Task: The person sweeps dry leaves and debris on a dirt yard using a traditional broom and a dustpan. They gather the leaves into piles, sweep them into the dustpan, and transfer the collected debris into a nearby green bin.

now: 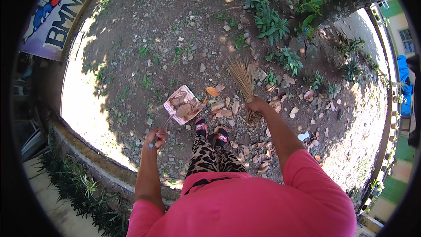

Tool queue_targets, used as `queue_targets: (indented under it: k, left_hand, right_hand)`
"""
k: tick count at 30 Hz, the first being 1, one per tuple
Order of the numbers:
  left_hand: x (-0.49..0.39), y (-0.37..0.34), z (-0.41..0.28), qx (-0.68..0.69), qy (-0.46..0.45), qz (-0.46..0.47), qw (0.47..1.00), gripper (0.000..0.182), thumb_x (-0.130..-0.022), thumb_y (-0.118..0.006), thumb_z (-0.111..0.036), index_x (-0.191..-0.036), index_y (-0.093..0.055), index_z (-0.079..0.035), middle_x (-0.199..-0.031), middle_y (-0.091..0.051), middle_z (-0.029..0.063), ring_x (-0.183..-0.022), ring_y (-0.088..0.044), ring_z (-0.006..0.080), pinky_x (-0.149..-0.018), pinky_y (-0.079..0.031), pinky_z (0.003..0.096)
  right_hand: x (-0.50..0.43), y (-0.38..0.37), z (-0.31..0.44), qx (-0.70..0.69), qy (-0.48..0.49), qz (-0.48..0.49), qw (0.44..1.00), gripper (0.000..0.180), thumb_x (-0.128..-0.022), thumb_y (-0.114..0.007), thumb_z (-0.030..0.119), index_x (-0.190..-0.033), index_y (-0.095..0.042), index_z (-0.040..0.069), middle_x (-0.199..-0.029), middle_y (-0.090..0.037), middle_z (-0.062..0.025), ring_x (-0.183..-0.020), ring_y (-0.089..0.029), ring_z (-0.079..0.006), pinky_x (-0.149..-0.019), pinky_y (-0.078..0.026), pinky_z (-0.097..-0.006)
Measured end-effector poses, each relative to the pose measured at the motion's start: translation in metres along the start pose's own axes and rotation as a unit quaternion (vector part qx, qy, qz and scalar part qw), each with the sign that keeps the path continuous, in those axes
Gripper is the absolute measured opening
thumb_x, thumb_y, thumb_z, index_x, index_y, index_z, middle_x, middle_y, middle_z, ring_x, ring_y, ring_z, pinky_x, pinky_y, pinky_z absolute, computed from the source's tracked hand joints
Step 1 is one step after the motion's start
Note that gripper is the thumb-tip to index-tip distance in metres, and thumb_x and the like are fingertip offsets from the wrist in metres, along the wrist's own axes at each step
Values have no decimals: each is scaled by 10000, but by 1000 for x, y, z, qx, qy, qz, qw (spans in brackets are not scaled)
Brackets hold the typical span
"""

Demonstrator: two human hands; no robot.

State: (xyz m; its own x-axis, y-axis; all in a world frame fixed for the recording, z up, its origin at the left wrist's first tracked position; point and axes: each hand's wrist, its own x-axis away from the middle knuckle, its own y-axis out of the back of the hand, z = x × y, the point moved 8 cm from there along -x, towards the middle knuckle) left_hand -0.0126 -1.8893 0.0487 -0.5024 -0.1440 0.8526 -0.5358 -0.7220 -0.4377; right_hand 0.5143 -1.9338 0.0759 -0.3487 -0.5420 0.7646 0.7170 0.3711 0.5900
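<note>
My left hand (157,139) grips the handle of a dustpan (170,107), whose pale pink pan rests on the ground ahead of my feet. Dry brown leaves (184,109) lie in the pan. In my right hand (256,104) is a stick broom (241,78), held around its bundled middle, with the spread bristles pointing away from me. Between the pan and the broom, several fallen leaves (224,113) are scattered on the soil, among them an orange one (212,91). More dry leaves (261,158) lie right of my feet.
Stony soil (141,59) stretches ahead. Leafy green plants (271,26) and a tree trunk (352,1) stand at the upper right. A low concrete border (95,148) curves along the left, beside a planted strip (88,191). At the upper left is a painted sign (62,13) bearing writing.
</note>
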Motion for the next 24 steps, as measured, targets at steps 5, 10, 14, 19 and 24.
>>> queue_targets:
  k: [5,10,14,19,24]
  left_hand:
    - [-47,30,-6,-16,-10,-48,999,171,-855,-454,4,-693,-407,-27,-607,-439,33,-501,-476,137,-451,-452,243]
    - [-61,8,2,46,-61,-105,992,201,-851,-420,-32,-656,-379,-58,-557,-408,12,-448,-444,123,-409,-437,240]
    - [-69,7,-14,68,-44,-95,992,208,-844,-414,-30,-642,-382,-73,-529,-412,7,-428,-440,120,-390,-440,229]
    - [-70,2,-30,31,-8,-95,995,186,-832,-426,-22,-655,-393,-66,-526,-411,13,-441,-449,122,-388,-440,227]
    - [-35,6,-36,30,-62,-118,991,159,-827,-436,-4,-681,-391,-48,-576,-425,29,-490,-470,124,-393,-432,217]
  right_hand:
    - [92,-120,32,-24,65,168,983,872,-603,-712,413,-1326,-446,4,-1190,-577,-253,-1112,-556,-364,-959,-428,-374]
    - [189,-63,14,-23,92,164,982,974,-620,-680,438,-1417,-321,9,-1244,-542,-258,-1173,-524,-349,-1011,-384,-353]
    - [165,-54,31,10,75,51,996,899,-612,-693,420,-1365,-416,13,-1193,-581,-246,-1121,-564,-338,-972,-421,-356]
    - [96,-182,79,-54,34,122,990,787,-583,-727,444,-1217,-550,13,-1074,-637,-233,-979,-627,-347,-857,-491,-377]
    - [173,-235,99,36,89,177,980,932,-601,-696,485,-1368,-409,40,-1258,-534,-243,-1141,-542,-347,-968,-426,-381]
